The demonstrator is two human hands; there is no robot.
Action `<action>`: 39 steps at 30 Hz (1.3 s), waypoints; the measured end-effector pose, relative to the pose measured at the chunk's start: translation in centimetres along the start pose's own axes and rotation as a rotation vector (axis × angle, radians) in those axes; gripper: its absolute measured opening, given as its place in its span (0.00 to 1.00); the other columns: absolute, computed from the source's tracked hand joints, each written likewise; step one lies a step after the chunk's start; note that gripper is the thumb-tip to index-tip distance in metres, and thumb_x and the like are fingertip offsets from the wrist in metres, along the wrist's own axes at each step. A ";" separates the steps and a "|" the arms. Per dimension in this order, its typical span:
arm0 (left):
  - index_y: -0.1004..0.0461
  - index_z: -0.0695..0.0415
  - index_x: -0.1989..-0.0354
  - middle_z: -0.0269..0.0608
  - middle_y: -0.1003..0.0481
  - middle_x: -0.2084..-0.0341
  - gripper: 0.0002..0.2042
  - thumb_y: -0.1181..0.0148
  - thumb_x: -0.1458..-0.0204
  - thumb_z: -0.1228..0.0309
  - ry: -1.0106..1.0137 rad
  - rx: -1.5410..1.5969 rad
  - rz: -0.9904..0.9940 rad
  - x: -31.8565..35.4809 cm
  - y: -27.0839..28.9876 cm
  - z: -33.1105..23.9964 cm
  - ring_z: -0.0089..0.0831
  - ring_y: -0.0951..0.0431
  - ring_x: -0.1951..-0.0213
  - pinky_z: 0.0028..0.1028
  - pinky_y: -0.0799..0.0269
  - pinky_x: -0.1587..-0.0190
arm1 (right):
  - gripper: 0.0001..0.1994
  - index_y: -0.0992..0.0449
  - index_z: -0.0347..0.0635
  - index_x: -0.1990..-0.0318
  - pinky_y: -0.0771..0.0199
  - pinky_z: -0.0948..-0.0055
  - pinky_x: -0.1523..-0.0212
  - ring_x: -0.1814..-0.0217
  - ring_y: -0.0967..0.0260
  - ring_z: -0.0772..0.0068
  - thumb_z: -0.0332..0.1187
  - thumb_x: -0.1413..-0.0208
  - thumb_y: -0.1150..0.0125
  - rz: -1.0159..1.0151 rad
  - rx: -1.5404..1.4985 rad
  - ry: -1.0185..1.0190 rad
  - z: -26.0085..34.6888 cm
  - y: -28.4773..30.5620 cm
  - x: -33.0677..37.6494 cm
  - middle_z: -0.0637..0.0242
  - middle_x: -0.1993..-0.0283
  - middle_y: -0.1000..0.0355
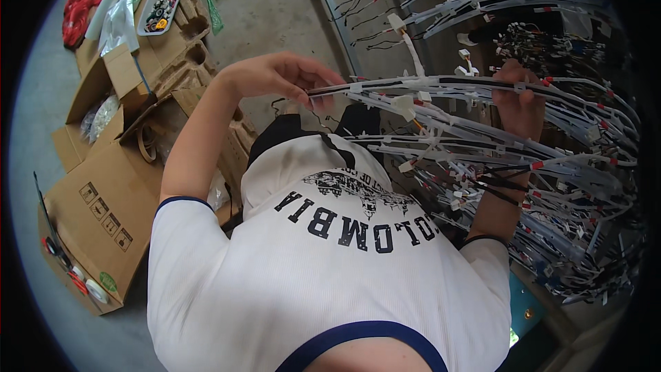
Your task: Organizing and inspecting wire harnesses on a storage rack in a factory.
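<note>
A long wire harness (441,84), sleeved in clear and white tubing with a dark strand along it, stretches across in front of me. My left hand (292,81) pinches its thin left end between thumb and fingers. Farther right, my right hand (520,100) is closed round the same bundle, its fingers curled over the top and part of the palm hidden by the wires. A white connector plug (403,106) hangs just under the harness, and another white plug (396,23) sticks up on a short branch. More harnesses (482,139) lie close beneath my right hand.
Bundled harnesses (475,1) hang in rows at the far right. On the left stand a cardboard box (103,213) with scissors (58,255) and tape rolls (96,291), an open carton (79,120), and a plastic tray (160,10) of small parts. A green bag (210,3) lies on the floor.
</note>
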State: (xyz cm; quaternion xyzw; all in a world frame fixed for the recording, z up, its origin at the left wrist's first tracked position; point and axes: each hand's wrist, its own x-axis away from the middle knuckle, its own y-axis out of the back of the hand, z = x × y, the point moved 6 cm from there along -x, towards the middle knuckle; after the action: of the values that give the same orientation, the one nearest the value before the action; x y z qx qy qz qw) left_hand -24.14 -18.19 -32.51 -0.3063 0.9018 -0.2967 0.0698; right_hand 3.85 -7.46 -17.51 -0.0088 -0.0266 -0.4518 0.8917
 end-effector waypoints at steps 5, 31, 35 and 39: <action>0.31 0.66 0.47 0.48 0.25 0.54 0.22 0.38 0.50 0.73 -0.047 -0.181 -0.221 -4.4 -3.0 -2.6 0.28 0.25 0.53 0.28 0.31 0.48 | 0.24 0.26 0.31 0.60 0.33 0.75 0.71 0.70 0.32 0.71 0.48 0.49 0.36 0.011 -0.040 0.083 0.2 0.1 0.2 0.58 0.67 0.31; 0.34 0.66 0.45 0.52 0.25 0.56 0.19 0.46 0.46 0.79 -0.588 -0.053 -0.615 -3.3 -4.9 -7.6 0.38 0.23 0.54 0.31 0.26 0.52 | 0.20 0.25 0.35 0.57 0.30 0.69 0.65 0.66 0.32 0.70 0.43 0.51 0.33 0.112 -0.209 0.065 -0.2 -0.6 0.9 0.55 0.59 0.31; 0.30 0.68 0.48 0.50 0.23 0.58 0.21 0.45 0.54 0.90 -0.742 -0.583 -0.637 -2.4 -7.4 -9.8 0.35 0.22 0.55 0.29 0.27 0.51 | 0.19 0.25 0.35 0.57 0.30 0.70 0.64 0.65 0.32 0.71 0.40 0.50 0.33 0.142 -0.249 0.058 -0.6 -0.6 0.6 0.55 0.56 0.32; 0.29 0.68 0.49 0.49 0.22 0.59 0.21 0.44 0.55 0.90 -0.761 -0.610 -0.639 -2.2 -7.2 -10.1 0.36 0.22 0.54 0.30 0.27 0.50 | 0.19 0.25 0.35 0.56 0.29 0.70 0.64 0.65 0.32 0.70 0.40 0.50 0.33 0.144 -0.247 0.058 -0.8 -0.7 0.3 0.55 0.56 0.32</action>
State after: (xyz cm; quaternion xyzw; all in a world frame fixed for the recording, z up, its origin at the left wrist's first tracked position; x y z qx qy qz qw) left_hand -21.83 -16.46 -20.25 -0.6545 0.7208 0.1012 0.2046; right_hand 3.55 -8.16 -18.31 -0.1074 0.0557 -0.3866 0.9143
